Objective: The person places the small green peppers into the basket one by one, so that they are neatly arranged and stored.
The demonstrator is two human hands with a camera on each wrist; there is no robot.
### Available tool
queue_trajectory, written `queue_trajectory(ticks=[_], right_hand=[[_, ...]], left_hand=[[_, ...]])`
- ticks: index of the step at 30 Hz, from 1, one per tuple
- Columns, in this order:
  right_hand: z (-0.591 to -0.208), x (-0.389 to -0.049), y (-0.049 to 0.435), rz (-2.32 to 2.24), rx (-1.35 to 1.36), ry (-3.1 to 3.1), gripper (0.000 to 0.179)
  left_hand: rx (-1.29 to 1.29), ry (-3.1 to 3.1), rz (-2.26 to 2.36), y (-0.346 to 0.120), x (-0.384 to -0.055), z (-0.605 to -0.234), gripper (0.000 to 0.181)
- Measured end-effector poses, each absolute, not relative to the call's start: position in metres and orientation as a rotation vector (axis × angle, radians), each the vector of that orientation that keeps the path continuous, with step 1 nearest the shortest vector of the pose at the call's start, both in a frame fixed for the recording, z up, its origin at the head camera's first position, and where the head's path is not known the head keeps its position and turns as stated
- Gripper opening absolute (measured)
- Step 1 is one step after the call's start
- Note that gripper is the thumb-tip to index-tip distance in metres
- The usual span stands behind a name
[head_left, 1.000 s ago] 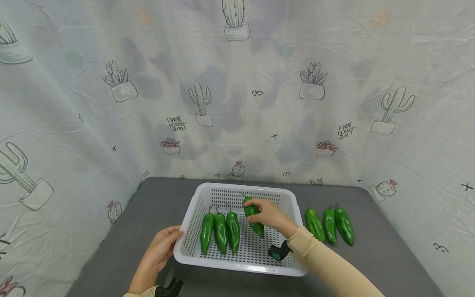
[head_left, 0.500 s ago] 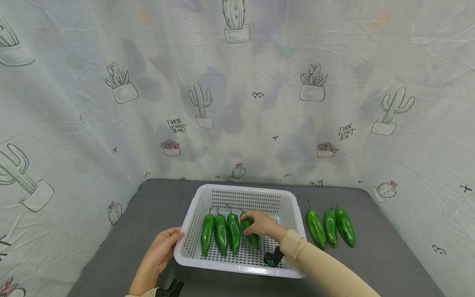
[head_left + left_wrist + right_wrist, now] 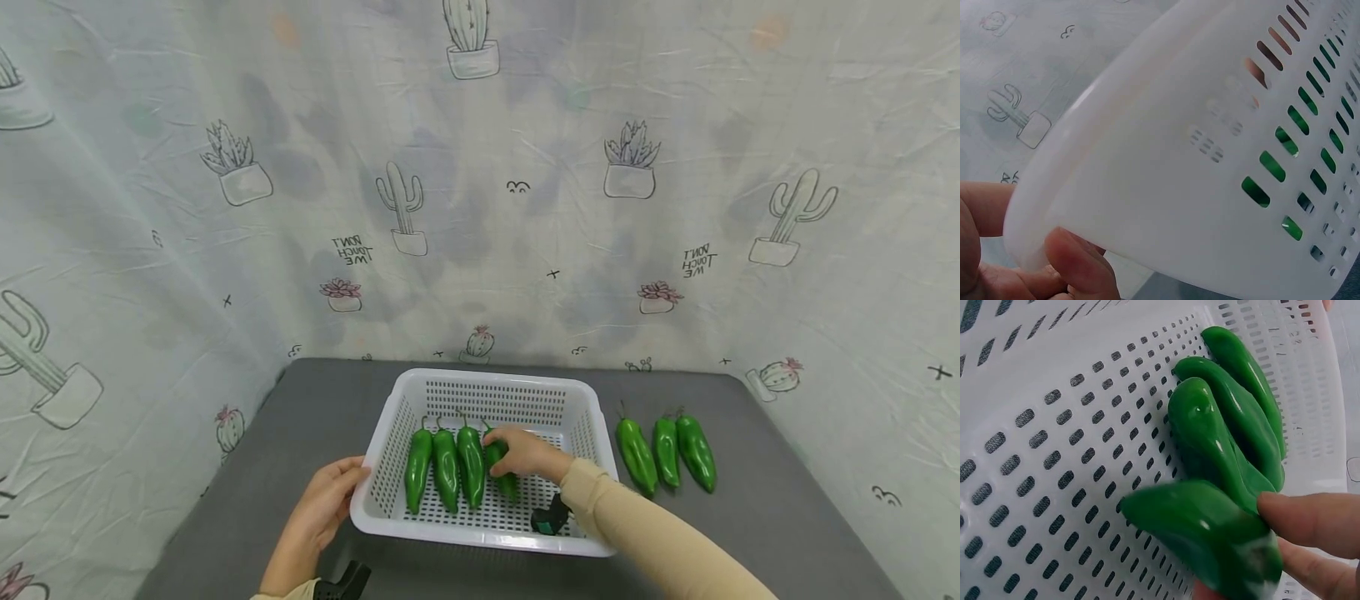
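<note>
A white plastic basket (image 3: 555,546) with slotted sides stands on the grey table. My left hand (image 3: 324,502) grips its left rim, thumb on one side and fingers on the other; the left wrist view shows the thumb (image 3: 1082,262) against the basket wall. Inside the basket, my right hand (image 3: 525,454) pinches a green pepper (image 3: 507,485) near its stem end. That pepper (image 3: 1204,531) lies low over the basket floor in the right wrist view. Just left of it, three more green peppers (image 3: 446,471) lie side by side, stems toward the back.
To the right of the basket, three green peppers (image 3: 666,454) lie on the grey table (image 3: 765,500). A cloth printed with cacti (image 3: 517,250) hangs behind and along both sides. A black wrist camera (image 3: 551,517) on the right arm hangs over the basket floor.
My right hand has lowered the pepper toward the basket floor and moved it left, beside the other three. The left hand keeps its grip on the rim.
</note>
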State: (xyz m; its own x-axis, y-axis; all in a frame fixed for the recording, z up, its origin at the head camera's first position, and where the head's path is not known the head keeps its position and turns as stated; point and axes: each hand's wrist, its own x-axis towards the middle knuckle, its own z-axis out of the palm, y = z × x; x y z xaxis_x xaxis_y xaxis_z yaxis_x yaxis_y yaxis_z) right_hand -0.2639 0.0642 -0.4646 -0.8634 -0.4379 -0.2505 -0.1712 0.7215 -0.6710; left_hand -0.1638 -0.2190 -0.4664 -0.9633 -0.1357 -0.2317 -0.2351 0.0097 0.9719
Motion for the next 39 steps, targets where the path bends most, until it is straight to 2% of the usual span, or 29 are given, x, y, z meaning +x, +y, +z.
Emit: queue_trajectory(ticks=[23,30,39], right_hand=[[-0.464,-0.262,0.063,-0.922,-0.508,2.479,0.069],[-0.455,-0.263,0.072,-0.948,-0.585,2.526,0.069],[-0.444,-0.266,0.093,-1.128,-0.616,2.461,0.056]], left_hand=[[-0.398,2.194,2.128,-0.220,-0.164,-0.471,0.041],[-0.392,2.195,2.129,-0.220,-0.165,-0.470,0.041],[-0.389,2.192,2.128,-0.220,-0.165,-0.470,0.041]])
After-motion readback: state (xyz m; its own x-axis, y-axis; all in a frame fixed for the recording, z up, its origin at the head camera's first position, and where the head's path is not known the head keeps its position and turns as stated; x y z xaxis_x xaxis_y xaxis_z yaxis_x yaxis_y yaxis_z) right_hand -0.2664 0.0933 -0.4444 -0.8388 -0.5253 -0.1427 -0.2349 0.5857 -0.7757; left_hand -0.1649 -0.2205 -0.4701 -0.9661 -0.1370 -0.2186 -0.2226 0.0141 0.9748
